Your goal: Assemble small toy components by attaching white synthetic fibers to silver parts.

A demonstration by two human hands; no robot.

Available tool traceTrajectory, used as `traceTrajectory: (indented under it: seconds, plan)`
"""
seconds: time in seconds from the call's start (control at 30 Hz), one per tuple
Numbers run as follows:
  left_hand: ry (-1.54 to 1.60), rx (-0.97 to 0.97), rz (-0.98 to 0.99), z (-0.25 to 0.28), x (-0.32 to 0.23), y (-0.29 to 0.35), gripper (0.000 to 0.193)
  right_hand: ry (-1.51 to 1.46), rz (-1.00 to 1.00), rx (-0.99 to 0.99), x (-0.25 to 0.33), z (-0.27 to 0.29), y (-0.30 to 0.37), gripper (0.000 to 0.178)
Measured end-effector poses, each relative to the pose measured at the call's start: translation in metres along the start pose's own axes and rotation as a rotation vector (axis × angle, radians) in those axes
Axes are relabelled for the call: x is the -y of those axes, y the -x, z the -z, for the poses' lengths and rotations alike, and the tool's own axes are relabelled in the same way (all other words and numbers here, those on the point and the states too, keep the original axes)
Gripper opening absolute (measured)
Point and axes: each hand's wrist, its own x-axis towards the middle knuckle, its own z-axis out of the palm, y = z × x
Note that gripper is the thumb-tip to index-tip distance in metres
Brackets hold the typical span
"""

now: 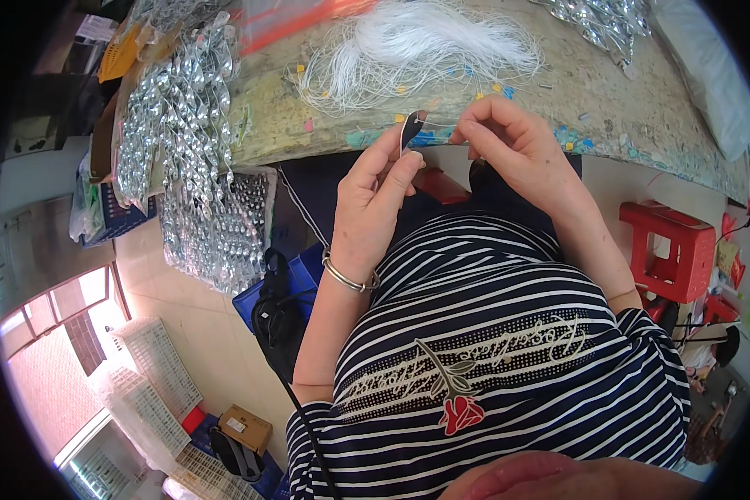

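Two hands by tabletop (268, 125) edge: dark strip (410, 132) in L hand (371, 196), white thread (442, 126) in R hand (521, 154).

L hand: fingers up, strip pinched btwn thumb & fingers; R hand: knuckles up, bent inward, thumb & fingers closed on thread, which runs L to strip's top. Writing: script on striped shirt (475, 283), below both hands; white label (97, 27) far up-left of L hand, too small to read. Thread bundle (429, 46) just beyond hands; silver twisted strips (196, 104) left of L hand.
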Motion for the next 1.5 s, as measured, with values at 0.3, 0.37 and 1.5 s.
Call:
traceTrajectory:
  seconds: [0.3,0.37,1.5]
  plan:
    - [-0.029,0.001,-0.005,-0.001,0.0,0.0,0.036,0.047,0.005,-0.001,0.0,0.0,-0.002,0.012]
    - [-0.061,0.005,0.006,-0.001,-0.002,0.0,0.037,0.056,0.019,-0.002,0.001,-0.001,-0.002,0.012]
    - [-0.485,0.171,-0.214,0.006,0.004,0.005,0.035,-0.076,0.018,-0.01,-0.003,-0.006,-0.004,0.01]
